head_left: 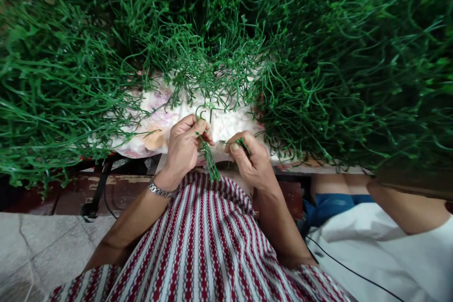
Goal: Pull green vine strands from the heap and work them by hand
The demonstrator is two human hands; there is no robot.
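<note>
Two bare hands face each other over the near edge of a flowered cloth [155,115]. At left, with a metal watch [161,190] on its wrist, the left hand [186,139] has thumb and fingertips pinched together on a small bunch of green sprigs [209,160]; one stem curls above the grip, the rest hang below it, toward the lap. At right, the right hand [249,155] has its thumb pressed on curled fingers, clamped on a few thin strands [242,143]; their far ends are hidden in the palm. The sprigs look light, springy and rather glossy, perhaps plastic; they would probably bend without breaking, slide a little and snag on their neighbours. A pinch where the stems gather should serve best, the forked tips being the weaker part.

Surface and room, from the left: pale floor tiles [53,240]; a dark red bench [76,191]; above it, a tangled left heap [53,80] overhanging the cloth; then pale cloth, rumpled, with loose sprigs on its far part; then a denser right heap [336,80]. At far right, close beside the striped garment [212,236], sits another person in a white shirt [382,250].
</note>
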